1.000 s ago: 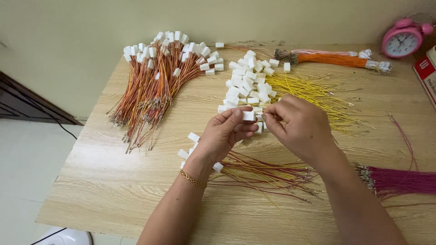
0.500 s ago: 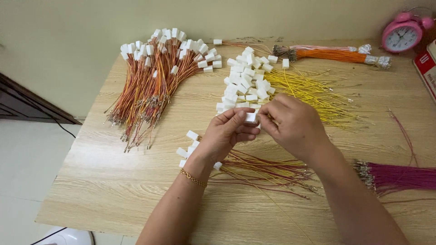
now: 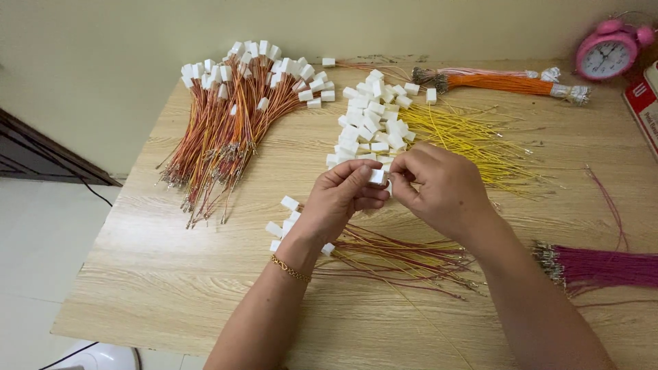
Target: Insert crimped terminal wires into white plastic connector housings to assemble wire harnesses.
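Left hand [image 3: 340, 199] and right hand [image 3: 439, 186] meeting just above the light wooden table [image 3: 205, 274], fingertips drawn together over one small white plastic connector block [image 3: 378, 176]. Grip of the left hand pressed together, thumb and forefinger pinching that block at its left side. Grip of the right hand also closed, fingertips touching the block's right side; whether a wire is caught between them, cannot tell. Thin gold chain bracelet [image 3: 290, 268] on the left wrist.

Taking the held block as landmark: just behind it, nearly touching, a loose heap of white plastic connector blocks [image 3: 373, 120]. Behind and to the right, a spread of loose yellow wires [image 3: 473, 140], partly under the heap. Well behind and to the left, a fanned bundle of orange and red wires with white connectors fitted on their far ends [image 3: 233, 116]. Directly below the hands, on the near side, a flat sheaf of red and yellow wires [image 3: 404, 257] with a few white connectors [image 3: 282, 223] at its left end, beside the left wrist. Far to the right and nearer, a bundle of magenta wires [image 3: 603, 267] with bare metal tips. Far behind and to the right, a tied bundle of orange wires [image 3: 504, 82], then a pink round alarm clock [image 3: 606, 55] at the table's back corner, with a red and white box [image 3: 644, 103] at the right edge.
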